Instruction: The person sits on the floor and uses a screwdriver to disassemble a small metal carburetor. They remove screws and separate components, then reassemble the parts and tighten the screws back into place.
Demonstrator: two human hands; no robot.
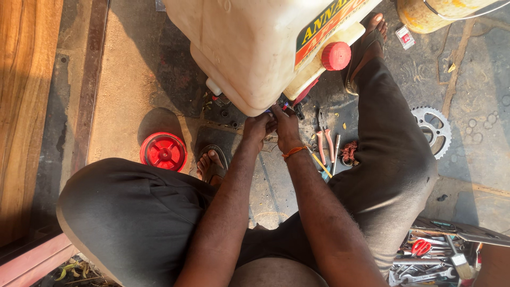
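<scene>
A large cream plastic sprayer tank (249,48) with a small red cap (336,56) stands tilted in front of me on the ground. My left hand (258,127) and my right hand (285,125) meet under the tank's lower edge, fingers pinched around small dark and red fittings (291,105) there. What exactly each hand grips is hidden by the fingers. An orange thread is tied around my right wrist. I squat with both knees spread.
A big red lid (163,151) lies by my left foot. Red-handled pliers (325,139), a screwdriver and a red rag lie by my right leg. A chain sprocket (435,127) is at right, a tool pile (430,258) at bottom right, a wooden board along the left.
</scene>
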